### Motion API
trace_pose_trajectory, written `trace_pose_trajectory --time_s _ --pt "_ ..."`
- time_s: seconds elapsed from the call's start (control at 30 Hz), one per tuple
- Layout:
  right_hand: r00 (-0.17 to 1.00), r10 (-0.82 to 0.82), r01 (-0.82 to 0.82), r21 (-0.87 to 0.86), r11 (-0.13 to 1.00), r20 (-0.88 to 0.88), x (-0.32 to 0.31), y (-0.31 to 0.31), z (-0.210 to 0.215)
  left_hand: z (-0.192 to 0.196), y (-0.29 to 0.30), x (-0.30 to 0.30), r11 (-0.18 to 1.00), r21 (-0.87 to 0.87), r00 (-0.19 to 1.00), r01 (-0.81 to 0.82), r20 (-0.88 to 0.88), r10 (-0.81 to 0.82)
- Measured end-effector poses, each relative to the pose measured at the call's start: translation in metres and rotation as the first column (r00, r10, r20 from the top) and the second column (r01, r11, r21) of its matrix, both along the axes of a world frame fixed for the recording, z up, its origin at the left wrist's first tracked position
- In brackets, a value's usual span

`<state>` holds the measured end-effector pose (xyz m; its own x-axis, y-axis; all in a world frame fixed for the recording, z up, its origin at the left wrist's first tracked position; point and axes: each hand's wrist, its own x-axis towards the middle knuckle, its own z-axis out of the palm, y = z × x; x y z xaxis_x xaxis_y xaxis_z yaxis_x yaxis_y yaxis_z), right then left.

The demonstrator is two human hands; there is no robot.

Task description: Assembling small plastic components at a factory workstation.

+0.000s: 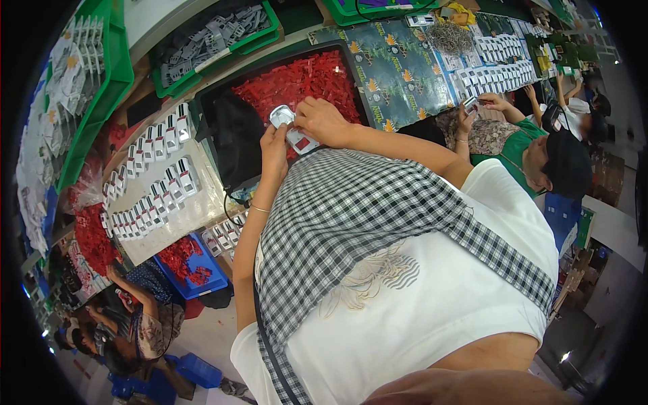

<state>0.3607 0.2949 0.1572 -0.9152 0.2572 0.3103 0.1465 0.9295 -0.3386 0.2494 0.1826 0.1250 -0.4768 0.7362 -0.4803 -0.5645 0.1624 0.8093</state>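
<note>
Between my hands is a small silver-grey and white plastic housing [301, 142] with a red patch at its lower end. My left hand [273, 147] pinches its left edge. My right hand [321, 121] is closed with bent fingers against its upper right side; whether a small part sits under those fingertips is hidden. Both hands are over a black tray [361, 84] heaped with small red plastic pieces [307, 77]. A black cloth or bag [234, 138] covers the tray's left part, beside my left hand.
Rows of similar housings [159, 142] stand on the bench to the left. Green bins [270, 27] of grey parts lie beyond the tray. A blue bin [209, 287] holds more red pieces. At right, a co-worker in green [516, 142] handles a housing near a patterned sheet [398, 74].
</note>
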Motion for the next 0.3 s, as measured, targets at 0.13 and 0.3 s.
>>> trace_pose_trajectory --time_s 0.13,0.3 --pt "0.999 0.018 -0.012 -0.119 0.993 0.045 0.003 -0.001 -0.011 0.0 0.002 0.0 1.0 0.005 0.999 0.004 0.035 -0.004" --pt "0.996 -0.006 0.019 -0.159 0.987 0.083 0.007 -0.002 0.001 -0.01 0.001 -0.005 0.994 0.022 0.993 0.105 0.047 -0.106"
